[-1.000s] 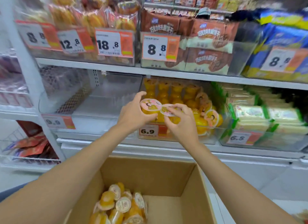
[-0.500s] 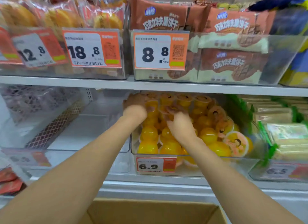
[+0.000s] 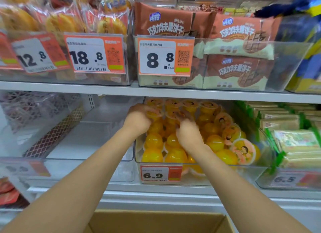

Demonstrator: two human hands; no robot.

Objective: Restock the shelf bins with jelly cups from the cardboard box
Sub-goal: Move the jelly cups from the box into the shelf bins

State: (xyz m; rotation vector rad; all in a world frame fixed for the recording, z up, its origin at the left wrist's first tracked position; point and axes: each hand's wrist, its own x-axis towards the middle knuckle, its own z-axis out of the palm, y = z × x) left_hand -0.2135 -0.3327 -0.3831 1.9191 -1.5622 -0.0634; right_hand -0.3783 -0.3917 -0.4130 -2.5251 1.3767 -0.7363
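Jelly cups (image 3: 215,143) fill one clear bin (image 3: 225,175) on the shelf (image 3: 121,187); they overlap, so no count is possible. Left hand (image 3: 139,119): fingers curled round one back-row cup (image 3: 155,113). Right hand (image 3: 188,134): fingers blurred, grip unclear. One box (image 3: 156,222), cut off, contents hidden.

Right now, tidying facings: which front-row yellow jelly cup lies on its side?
The front-right yellow plastic cup: its cartoon lid faces us; neighbouring cups show domed bottoms.
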